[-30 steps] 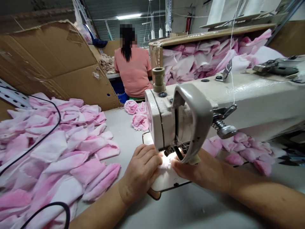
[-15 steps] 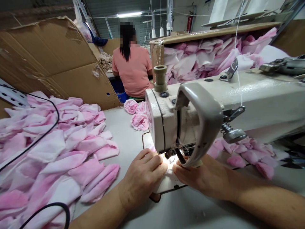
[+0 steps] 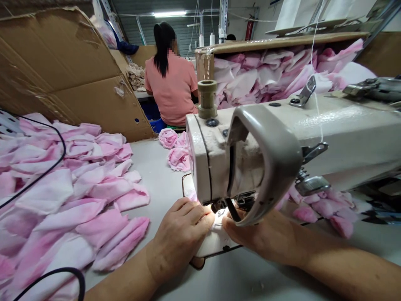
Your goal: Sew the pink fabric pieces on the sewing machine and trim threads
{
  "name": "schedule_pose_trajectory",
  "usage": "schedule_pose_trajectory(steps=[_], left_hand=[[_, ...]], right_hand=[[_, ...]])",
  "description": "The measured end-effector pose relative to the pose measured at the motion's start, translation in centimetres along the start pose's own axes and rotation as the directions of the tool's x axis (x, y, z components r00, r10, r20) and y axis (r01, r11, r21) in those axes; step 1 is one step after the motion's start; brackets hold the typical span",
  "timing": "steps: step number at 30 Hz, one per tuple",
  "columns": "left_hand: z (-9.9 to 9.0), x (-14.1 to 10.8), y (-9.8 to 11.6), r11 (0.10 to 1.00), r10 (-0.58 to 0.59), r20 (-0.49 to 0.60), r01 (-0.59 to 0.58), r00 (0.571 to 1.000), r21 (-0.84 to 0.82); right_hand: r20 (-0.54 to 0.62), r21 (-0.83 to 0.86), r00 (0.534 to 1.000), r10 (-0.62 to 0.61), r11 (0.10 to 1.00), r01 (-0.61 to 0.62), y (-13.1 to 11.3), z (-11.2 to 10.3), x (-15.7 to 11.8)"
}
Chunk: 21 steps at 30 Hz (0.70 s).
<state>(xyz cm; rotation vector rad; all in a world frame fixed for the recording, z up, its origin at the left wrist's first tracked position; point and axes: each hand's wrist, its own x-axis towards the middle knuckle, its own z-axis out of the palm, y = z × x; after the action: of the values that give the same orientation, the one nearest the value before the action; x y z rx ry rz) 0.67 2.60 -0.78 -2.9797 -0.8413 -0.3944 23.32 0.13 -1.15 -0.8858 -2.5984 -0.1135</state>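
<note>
A cream sewing machine (image 3: 354, 125) spans the right half of the view, its head over a brightly lit needle plate (image 3: 209, 246). On the near left side of the needle, my left hand (image 3: 183, 223) is closed, fingers curled together on a pink-and-white piece of fabric (image 3: 193, 196) that peeks out beyond the knuckles. My right hand (image 3: 261, 234) is closed at the other side of the needle, thumb and fingertips pressed together under the grey curved guard (image 3: 275, 154). Glare and the guard hide what those fingers pinch.
Pink-and-white fabric pieces (image 3: 78, 200) heap on the left of the table, a black cable (image 3: 46, 175) over them. Gathered fabric rosettes (image 3: 179, 159) lie behind the machine head; more pieces (image 3: 326, 205) lie under its arm. A cardboard box (image 3: 205, 65) holds fabric. A co-worker (image 3: 172, 88) sits beyond.
The view has shifted slightly, so the machine, heap and hands sit a little further left. Both hands stay at the needle. The co-worker's head and upper body have shifted slightly.
</note>
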Motion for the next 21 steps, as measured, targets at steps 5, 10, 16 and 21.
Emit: schedule_pose_trajectory(steps=[5, 10, 16, 21], left_hand=[[0.5, 0.0, -0.1, 0.999, 0.014, -0.06, -0.011, 0.998, 0.052], [0.5, 0.0, -0.3, 0.998, 0.012, -0.069, -0.008, 0.998, 0.054], [0.9, -0.1, -0.7, 0.996, 0.022, -0.099, -0.013, 0.995, 0.088], [1.0, 0.0, -0.8, 0.994, 0.012, -0.053, -0.007, 0.999, 0.108]], right_hand=[[-0.006, 0.002, 1.0, -0.015, 1.0, 0.015, 0.2, -0.2, 0.0], [-0.044, -0.032, 0.999, -0.031, 0.999, 0.029, 0.4, -0.1, 0.1], [-0.073, 0.065, 0.997, -0.033, 0.997, 0.038, 0.6, -1.1, 0.8], [-0.007, 0.139, 0.998, 0.066, 0.988, -0.064, 0.6, -1.8, 1.3]])
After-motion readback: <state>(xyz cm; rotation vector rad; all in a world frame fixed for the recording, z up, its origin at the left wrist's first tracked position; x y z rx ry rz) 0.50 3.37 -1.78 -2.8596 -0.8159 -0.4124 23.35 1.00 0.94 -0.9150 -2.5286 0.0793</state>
